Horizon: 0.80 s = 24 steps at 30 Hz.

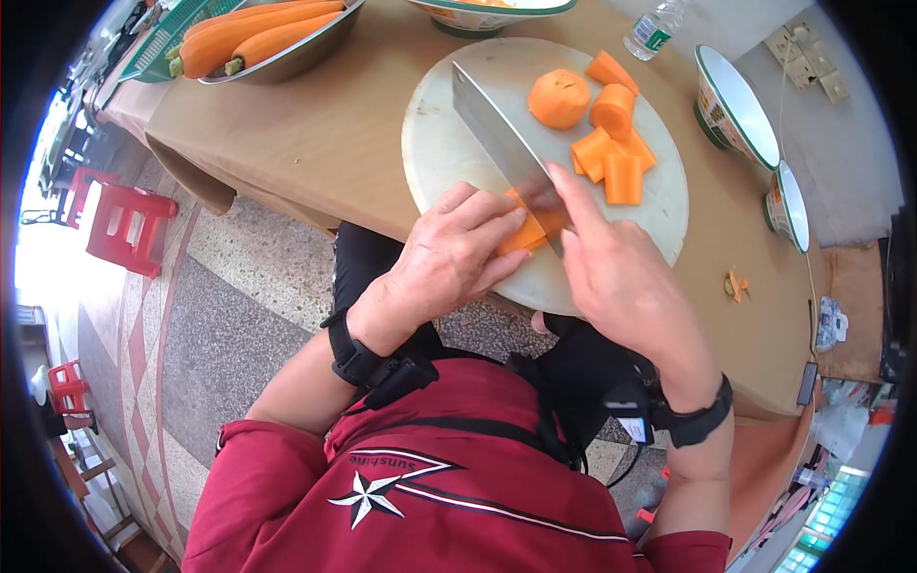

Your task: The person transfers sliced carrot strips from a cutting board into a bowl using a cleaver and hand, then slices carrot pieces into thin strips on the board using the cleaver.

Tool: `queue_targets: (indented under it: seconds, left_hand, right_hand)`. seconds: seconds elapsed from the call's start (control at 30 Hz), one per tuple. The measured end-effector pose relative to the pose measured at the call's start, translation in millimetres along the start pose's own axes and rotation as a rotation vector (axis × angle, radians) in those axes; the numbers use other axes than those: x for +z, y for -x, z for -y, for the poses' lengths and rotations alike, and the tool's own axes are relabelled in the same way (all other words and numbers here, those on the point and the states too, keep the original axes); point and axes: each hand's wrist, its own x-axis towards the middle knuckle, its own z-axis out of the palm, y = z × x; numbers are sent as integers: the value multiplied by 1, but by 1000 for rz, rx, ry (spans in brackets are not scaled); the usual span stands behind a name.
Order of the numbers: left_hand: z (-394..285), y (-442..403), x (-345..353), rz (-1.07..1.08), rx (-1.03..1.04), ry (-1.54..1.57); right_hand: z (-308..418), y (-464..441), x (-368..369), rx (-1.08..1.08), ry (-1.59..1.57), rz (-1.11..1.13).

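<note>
My right hand [616, 263] grips a wide-bladed cleaver [497, 129], its handle hidden inside my fist. The blade slants across a round white cutting board [439, 143] and meets a carrot piece [523, 232] near the board's front edge. With curled fingers, my left hand [454, 244] holds that piece against the board, left of the blade. To the right of the cleaver lie several cut carrot chunks [624, 179] in a loose group. A thicker rounded carrot chunk [559, 98] sits behind them.
Whole carrots [258, 36] fill a metal bowl [320, 53] at the back left, beside a green basket [158, 53]. A patterned bowl [492, 14] stands behind the board. More bowls [740, 105] and a plastic bottle [654, 31] are rightward. Carrot scraps [735, 285] lie on the brown-covered table [296, 134].
</note>
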Motion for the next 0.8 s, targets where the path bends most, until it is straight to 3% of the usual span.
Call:
queue_targets:
  seconds: [0.23,0.4,0.8]
  left_hand:
    - [0,0,0,-4,4,5]
    - [1,1,2,-32,-3,12]
    - [2,2,1,-11,-3,5]
  right_hand:
    - [0,-30,15,-6,51,-41]
    - [-13,-16,14,-5,-134,-151]
    - [1,35,-5,53,-113,-82]
